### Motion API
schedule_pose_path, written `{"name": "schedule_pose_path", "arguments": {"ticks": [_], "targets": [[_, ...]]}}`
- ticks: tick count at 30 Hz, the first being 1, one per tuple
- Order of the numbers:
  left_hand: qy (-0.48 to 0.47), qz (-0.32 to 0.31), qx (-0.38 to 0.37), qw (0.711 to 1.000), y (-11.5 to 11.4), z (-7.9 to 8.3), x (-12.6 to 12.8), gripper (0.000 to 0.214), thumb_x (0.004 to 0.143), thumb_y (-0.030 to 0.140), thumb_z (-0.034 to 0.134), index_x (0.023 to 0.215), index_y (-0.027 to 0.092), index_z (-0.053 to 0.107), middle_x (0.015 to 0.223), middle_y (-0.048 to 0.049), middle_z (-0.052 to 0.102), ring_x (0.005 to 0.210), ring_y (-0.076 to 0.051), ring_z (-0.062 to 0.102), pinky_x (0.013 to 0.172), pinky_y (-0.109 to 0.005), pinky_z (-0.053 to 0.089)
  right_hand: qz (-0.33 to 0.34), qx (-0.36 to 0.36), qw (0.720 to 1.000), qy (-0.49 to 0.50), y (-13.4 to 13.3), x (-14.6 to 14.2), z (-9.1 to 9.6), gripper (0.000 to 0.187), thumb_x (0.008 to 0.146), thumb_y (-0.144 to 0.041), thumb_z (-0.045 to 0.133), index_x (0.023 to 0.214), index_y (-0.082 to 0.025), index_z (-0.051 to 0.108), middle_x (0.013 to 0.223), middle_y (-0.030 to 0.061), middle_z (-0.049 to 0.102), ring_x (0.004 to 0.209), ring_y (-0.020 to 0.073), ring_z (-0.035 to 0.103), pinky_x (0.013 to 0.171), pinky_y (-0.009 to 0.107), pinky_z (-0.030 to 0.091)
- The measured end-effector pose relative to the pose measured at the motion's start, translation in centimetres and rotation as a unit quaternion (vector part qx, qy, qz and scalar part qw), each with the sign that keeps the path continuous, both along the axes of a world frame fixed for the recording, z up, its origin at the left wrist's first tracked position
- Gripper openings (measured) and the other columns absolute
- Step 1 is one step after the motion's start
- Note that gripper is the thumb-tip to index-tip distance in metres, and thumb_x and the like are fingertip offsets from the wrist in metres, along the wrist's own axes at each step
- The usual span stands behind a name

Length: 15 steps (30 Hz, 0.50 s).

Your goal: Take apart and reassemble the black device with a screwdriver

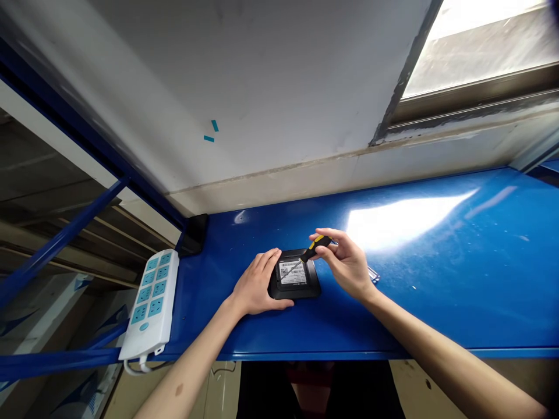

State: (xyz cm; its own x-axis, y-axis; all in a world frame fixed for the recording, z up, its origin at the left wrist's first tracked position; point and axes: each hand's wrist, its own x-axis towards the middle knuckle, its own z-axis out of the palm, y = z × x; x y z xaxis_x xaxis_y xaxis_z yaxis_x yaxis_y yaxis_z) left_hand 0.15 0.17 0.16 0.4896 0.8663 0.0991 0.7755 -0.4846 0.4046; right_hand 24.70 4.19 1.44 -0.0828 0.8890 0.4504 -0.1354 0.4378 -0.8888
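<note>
A black rectangular device with rounded corners [313, 288] lies flat on the blue table, a white printed label with barcodes [297, 274] facing up. My left hand [257, 283] grips its left side, with fingers along the far left corner and the thumb by the near edge. In my right hand [345, 262] is a screwdriver [315, 247] with a black and yellow handle, held between thumb and fingers. Its shaft slants down to the left across the label, and the tip is near the label's left edge. Whether it touches a screw is too small to tell.
Shiny metal pieces [374, 274] lie just right of my right wrist, partly hidden. A white power strip [151, 302] with teal sockets sits at the table's left end, near a black object [194, 233]. The blue table [437, 291] meets a grey wall [279, 87] at the back.
</note>
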Motion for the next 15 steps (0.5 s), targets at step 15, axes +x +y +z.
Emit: {"name": "schedule_pose_path", "arguments": {"ticks": [15], "targets": [[-0.001,0.0,-0.003,1.0,0.0,0.3,0.13,0.118,0.069,0.062,0.087,0.16,0.022,0.025,0.159,-0.0164,0.041,0.144,-0.04,0.04,0.118,-0.058,0.039,0.029,0.051,0.994,-0.091,-0.76,0.38,0.0,0.039,0.105,-0.026,0.047,0.142,-0.033,0.056,0.132,0.009,0.069,0.099,0.0196,0.073,0.08,0.04,0.068]]}}
